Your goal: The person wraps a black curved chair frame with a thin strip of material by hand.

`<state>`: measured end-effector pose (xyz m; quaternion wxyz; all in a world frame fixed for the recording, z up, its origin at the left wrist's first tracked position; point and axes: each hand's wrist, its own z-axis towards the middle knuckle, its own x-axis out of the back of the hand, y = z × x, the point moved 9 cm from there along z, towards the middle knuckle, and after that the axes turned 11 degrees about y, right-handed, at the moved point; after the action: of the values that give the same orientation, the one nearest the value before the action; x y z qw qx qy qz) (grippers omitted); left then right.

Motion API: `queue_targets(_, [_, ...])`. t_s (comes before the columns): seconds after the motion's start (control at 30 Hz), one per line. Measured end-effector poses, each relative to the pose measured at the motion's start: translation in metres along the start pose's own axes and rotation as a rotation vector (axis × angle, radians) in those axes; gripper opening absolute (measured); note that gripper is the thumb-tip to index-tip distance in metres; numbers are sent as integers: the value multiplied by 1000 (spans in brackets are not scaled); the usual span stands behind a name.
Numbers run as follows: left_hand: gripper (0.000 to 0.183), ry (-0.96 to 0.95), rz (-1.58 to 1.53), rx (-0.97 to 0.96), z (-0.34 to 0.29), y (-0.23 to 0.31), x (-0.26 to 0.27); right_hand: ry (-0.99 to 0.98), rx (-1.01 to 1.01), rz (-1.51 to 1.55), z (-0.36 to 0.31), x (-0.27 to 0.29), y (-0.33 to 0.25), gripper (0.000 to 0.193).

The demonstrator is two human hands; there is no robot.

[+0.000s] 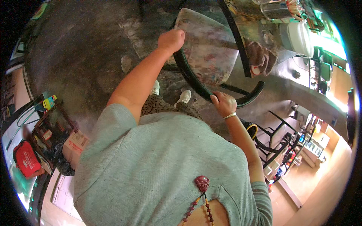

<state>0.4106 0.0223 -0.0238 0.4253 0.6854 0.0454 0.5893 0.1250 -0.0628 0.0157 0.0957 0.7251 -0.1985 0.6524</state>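
On dark floor (94, 56): gripping chair (213, 43) by back rail (189, 75), left hand (172, 40) and right hand (224, 103) curled round it; seat just beyond grip. Best to steer evenly, clear of table (237, 39).

The wide fisheye camera is looking steeply down from the person's head, a grey fabric short-sleeved shirt (169, 158) filling its near foreground. Farther off, it is facing the dark, scuffed floor (86, 52).

The chair rail (188, 77) looks smooth and glossy, the shirt (169, 150) matt cloth.
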Motion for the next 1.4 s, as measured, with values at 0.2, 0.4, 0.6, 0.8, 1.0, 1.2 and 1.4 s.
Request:
queue_targets(0.2, [19,204,-56,-411,-54,37,16,39,-5,75,1,15,-9,39])
queue_targets(0.4, [10,299,-157,-709,-97,75,28,9,-11,41,2,10,-7,40])
queue_targets(0.6, [19,-64,180,-578,-23,55,-2,44,4,43,2,11,-8,42])
queue_targets(0.8, [27,4,58,-314,19,15,-18,3,-41,60,0,11,-7,44])
queue_targets(1.0, [29,351,-531,-12,-20,17,59,-155,-136,112,-3,10,1,51])
queue_targets(1.2, [21,157,-1302,665,-70,22,22,-225,-200,158,-1,0,11,56])
queue_targets(1.4, [25,66,-1488,770,-84,36,-4,-115,-426,593,-1,4,39,49])
